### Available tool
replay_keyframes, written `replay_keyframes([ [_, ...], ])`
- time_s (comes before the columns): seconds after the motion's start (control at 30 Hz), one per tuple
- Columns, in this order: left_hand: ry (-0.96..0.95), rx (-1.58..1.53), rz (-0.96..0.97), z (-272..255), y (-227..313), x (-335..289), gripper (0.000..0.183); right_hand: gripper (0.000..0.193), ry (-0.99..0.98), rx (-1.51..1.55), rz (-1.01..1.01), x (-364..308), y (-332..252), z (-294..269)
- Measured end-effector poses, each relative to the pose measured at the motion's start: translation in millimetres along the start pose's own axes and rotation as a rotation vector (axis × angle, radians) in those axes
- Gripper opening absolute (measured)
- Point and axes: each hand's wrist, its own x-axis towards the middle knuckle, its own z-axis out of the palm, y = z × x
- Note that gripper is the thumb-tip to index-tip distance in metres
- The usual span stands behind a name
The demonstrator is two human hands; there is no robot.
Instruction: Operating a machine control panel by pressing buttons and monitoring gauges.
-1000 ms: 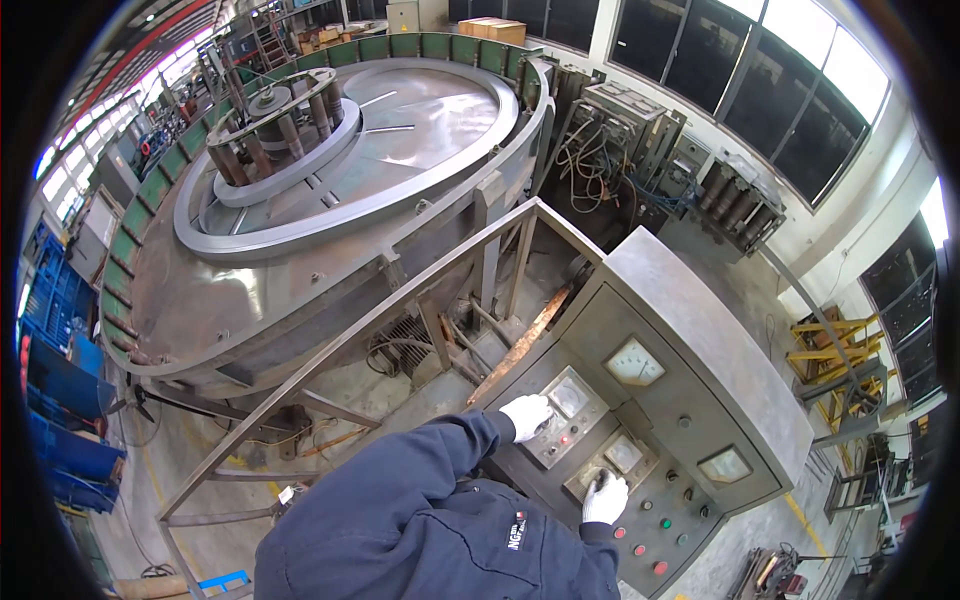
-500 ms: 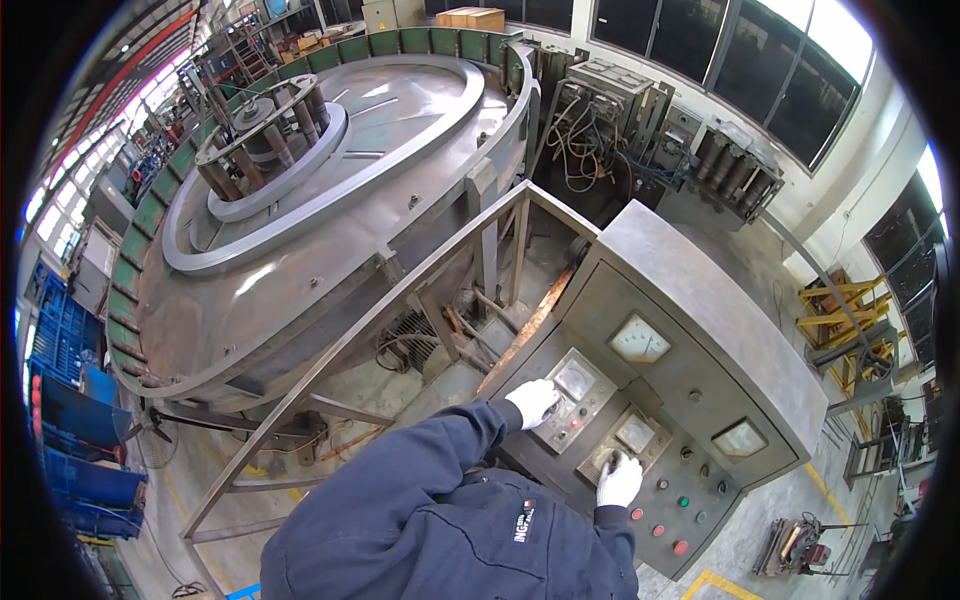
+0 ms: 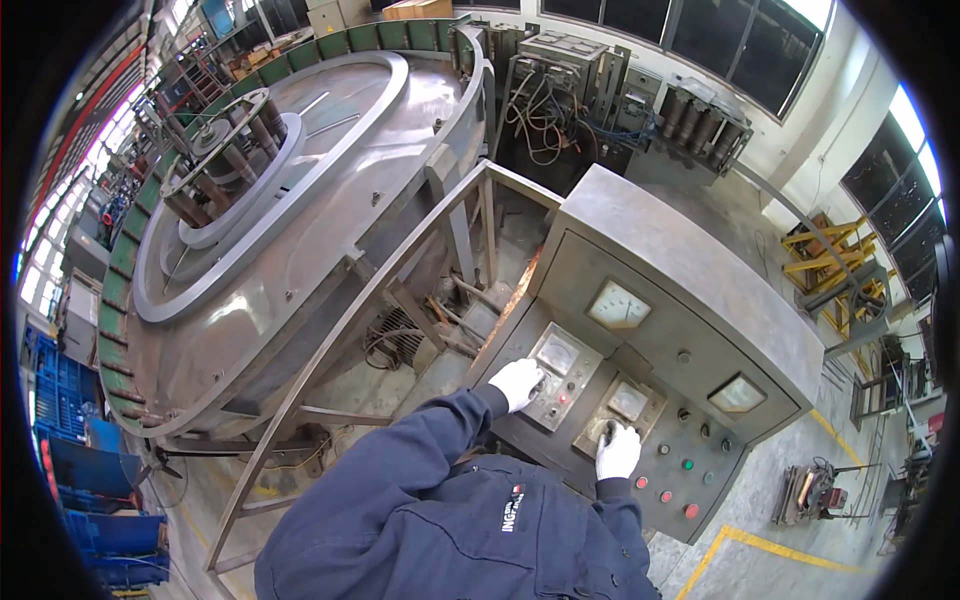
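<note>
Both of my hands wear white gloves and rest on a grey metal control console (image 3: 690, 240). My left hand (image 3: 517, 385) is closed on a knob, mostly hidden by the fingers, at the lower left of the left dial module (image 3: 560, 372). My right hand (image 3: 618, 453) grips a black knob (image 3: 607, 432) on the right dial module (image 3: 628, 400). Two meters, an upper left gauge (image 3: 619, 305) and a right-hand gauge (image 3: 738, 393), are set in the sloped face. Red push buttons (image 3: 667, 496) and green push buttons (image 3: 688, 464) lie right of my right hand.
A large round metal machine table (image 3: 330, 200) with raised rings fills the left, rimmed by a green guard (image 3: 112, 340). An angled steel rail (image 3: 340, 345) runs between it and me. Cables hang from a machine unit (image 3: 550, 100) behind. A yellow frame (image 3: 835, 265) stands at the right.
The view has shifted, so the console sits higher and slightly left. Both hands stay at their knobs. The rings on the round table appear at a different angle; whether it turned, I cannot tell.
</note>
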Motion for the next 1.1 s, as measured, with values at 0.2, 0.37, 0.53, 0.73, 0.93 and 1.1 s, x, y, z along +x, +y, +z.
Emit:
replay_keyframes([
  [0.2, 0.021, 0.003, 0.025, 1.2, -0.5, 1.8, 0.015, 0.032, -0.019, -0.01, 0.011, 1.0, 0.1, -2.5],
  [0.37, -0.061, 0.004, 0.004, 1.3, -4.0, 1.8, 0.025, 0.031, -0.046, -0.017, 0.017, 2.2, -1.4, -2.0],
  [0.53, -0.057, -0.011, 0.014, -1.4, -2.2, 2.5, 0.025, 0.032, -0.035, -0.013, 0.023, 1.1, -0.5, -2.1],
  [0.73, -0.039, -0.026, 0.022, -4.4, -0.9, 2.4, 0.025, 0.033, -0.045, -0.007, 0.03, 1.9, 0.6, -1.0],
  [0.93, -0.035, -0.016, 0.013, -1.6, -2.8, 1.8, 0.025, 0.034, -0.044, -0.008, 0.027, 1.7, 1.7, 1.6],
  [1.1, -0.043, -0.034, 0.015, 2.9, -5.8, 2.7, 0.028, 0.033, 0.003, 0.018, 0.016, -1.5, 3.5, 3.6],
])
